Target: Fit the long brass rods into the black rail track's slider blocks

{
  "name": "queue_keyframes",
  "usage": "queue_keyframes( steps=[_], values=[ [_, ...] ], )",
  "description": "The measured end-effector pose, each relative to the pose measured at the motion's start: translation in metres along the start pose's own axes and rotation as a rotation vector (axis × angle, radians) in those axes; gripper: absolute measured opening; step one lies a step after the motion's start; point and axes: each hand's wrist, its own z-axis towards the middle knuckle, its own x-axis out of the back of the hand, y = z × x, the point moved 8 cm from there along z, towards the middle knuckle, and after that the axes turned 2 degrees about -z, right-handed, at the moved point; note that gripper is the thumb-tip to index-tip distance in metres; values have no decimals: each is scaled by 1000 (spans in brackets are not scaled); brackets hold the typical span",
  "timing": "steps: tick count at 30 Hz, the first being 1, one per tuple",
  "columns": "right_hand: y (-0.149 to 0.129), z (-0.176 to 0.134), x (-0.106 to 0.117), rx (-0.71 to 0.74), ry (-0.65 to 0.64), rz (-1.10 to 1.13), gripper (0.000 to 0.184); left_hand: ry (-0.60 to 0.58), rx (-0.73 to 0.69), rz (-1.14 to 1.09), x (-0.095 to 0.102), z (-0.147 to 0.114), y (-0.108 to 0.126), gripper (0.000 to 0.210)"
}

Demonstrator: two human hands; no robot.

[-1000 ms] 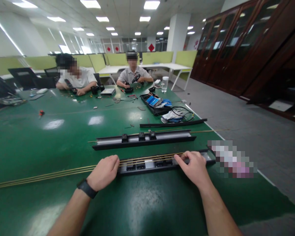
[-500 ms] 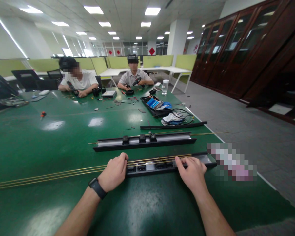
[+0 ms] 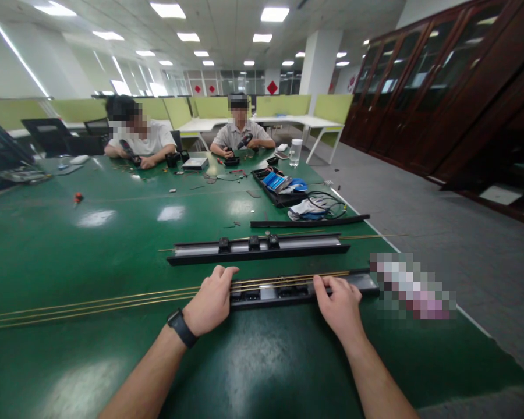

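Note:
Before me on the green table lies a black channel-shaped rail (image 3: 268,294) with several small black blocks inside. Three long thin brass-coloured rods (image 3: 113,302) run along its top and stretch far out to the left. My left hand (image 3: 209,299), a dark band on its wrist, is closed over the rods at the rail's left end; its palm hides that end. My right hand (image 3: 339,299) is closed at the rail's right part, thumb and fingers against the rods and rail. What exactly its fingertips press on is partly hidden.
Behind lies a second black rail (image 3: 257,249) with blocks and a rod, then a thin black strip (image 3: 310,222). A black tray (image 3: 279,186), gloves (image 3: 310,208) and a glass (image 3: 295,152) stand farther back. Two people with power drills sit across the table.
My left hand has slid a little to the right, and the rods have shifted rightward along the rail. My right hand stays nearly in place.

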Motion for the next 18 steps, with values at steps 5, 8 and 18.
queue_keyframes(
  steps=[5, 8, 18],
  values=[
    [3, 0, 0, -15, 7, -2, 53, 6, -35, 44, 3, -5, -3, 43],
    [4, 1, 4, -36, 21, -5, 52, 13, -19, 123, 10, -9, -7, 39],
    [23, 9, 22, -155, 53, -82, 42, -40, 50, 320, 22, -20, -32, 40]
  ],
)
